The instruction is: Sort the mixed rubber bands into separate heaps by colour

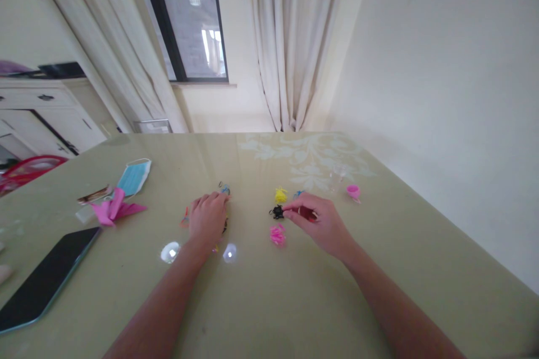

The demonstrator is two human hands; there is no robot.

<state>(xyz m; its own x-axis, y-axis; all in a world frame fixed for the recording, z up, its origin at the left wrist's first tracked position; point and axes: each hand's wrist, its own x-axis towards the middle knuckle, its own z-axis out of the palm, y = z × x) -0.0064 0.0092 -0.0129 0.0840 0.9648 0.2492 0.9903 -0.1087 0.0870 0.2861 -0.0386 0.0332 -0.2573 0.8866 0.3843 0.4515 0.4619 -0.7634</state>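
My right hand (322, 221) is at a small heap of black rubber bands (277, 212), thumb and forefinger pinched on its edge. Beside this heap are yellow rubber bands (281, 195) and pink rubber bands (277, 235). Blue bands (298, 193) show partly behind the right hand, and something red shows below its palm. My left hand (208, 217) lies curled over loose mixed bands, its fingers bent down together. Blue bands (225, 188) stick out past its fingertips, and an orange-red band (185, 217) lies to its left. Whatever the left fingertips hold is hidden.
On the left lie a dark phone or tablet (48, 277), a pink folded-paper piece (117, 208), a blue face mask (133, 176) and a brown wrapper (95, 195). A pink cup (353, 192) and a clear cup (337, 177) are at right. A wall borders the table's right side.
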